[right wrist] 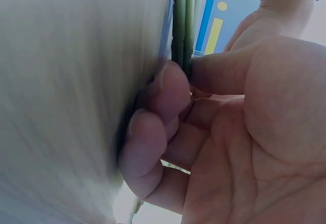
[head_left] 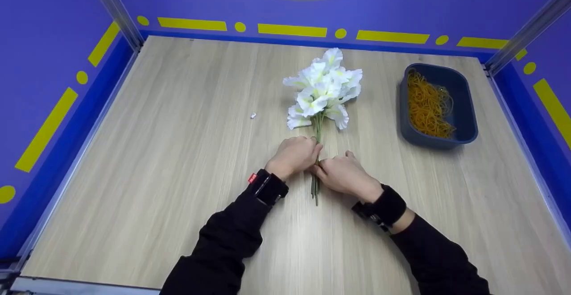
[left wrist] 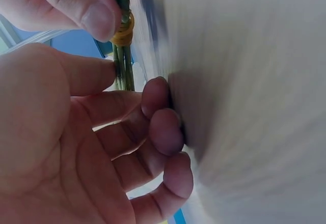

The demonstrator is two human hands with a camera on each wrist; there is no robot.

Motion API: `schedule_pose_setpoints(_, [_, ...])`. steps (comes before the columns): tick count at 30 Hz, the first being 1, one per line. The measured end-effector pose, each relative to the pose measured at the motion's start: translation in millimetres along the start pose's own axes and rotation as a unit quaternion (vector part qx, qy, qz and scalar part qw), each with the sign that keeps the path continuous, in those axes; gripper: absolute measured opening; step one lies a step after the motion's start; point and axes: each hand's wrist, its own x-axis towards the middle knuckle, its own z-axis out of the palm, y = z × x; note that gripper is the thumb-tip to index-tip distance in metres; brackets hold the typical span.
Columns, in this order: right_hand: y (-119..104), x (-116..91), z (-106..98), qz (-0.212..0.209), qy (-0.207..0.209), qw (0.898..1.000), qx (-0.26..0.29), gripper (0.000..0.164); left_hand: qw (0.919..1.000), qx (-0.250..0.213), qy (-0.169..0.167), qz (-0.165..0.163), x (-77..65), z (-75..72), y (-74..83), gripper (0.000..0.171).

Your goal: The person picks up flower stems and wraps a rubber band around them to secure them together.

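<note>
A bunch of artificial white flowers (head_left: 321, 89) lies on the wooden table, blossoms away from me, its green stems (head_left: 315, 190) toward me. My left hand (head_left: 294, 153) pinches the stems between thumb and index finger, below the blossoms. Just nearer to me, my right hand (head_left: 347, 173) pinches the same stems from the other side. A yellow rubber band (left wrist: 123, 31) is wound around the stems in the left wrist view, with the right thumb (left wrist: 99, 20) against it. In the right wrist view the fingertips (right wrist: 170, 89) curl beside the stems, close to the tabletop.
A dark blue-grey bin (head_left: 466, 127) stands at the right, holding a heap of yellow rubber bands (head_left: 424, 107). A small white scrap (head_left: 253, 115) lies left of the flowers. Blue panels (head_left: 285, 14) with yellow marks border the table (head_left: 178, 152) at the back and sides.
</note>
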Motion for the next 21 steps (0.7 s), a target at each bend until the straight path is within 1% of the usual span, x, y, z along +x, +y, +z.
schedule_pose_setpoints(6, [1,1,1,-0.002,-0.001,1.000,-0.003,0.045,1.0000,-0.001,-0.005,0.001,0.8,0.1,-1.4,0.037])
schedule_pose_setpoints(9, [2,2,0,-0.005,0.003,1.000,0.002,0.045,0.9997,0.023,0.007,0.009,0.7,-0.5,-2.7,0.039])
schedule_pose_setpoints(12, [4,1,-7,-0.011,0.014,1.000,0.020,0.042,0.9973,0.064,0.030,0.022,-0.7,-4.2,-3.5,0.041])
schedule_pose_setpoints(16, [8,-4,-23,-0.006,0.023,0.998,0.060,0.037,0.9924,0.096,0.069,0.037,-7.1,-16.7,-1.6,0.040])
schedule_pose_setpoints(19, [13,-10,-40,-0.003,0.028,0.996,0.081,0.033,0.9892,0.095,0.102,0.046,-14.6,-31.7,1.9,0.036])
schedule_pose_setpoints(21, [17,-16,-51,-0.007,0.038,0.995,0.089,0.032,0.9881,0.089,0.116,0.048,-20.9,-43.6,4.5,0.036])
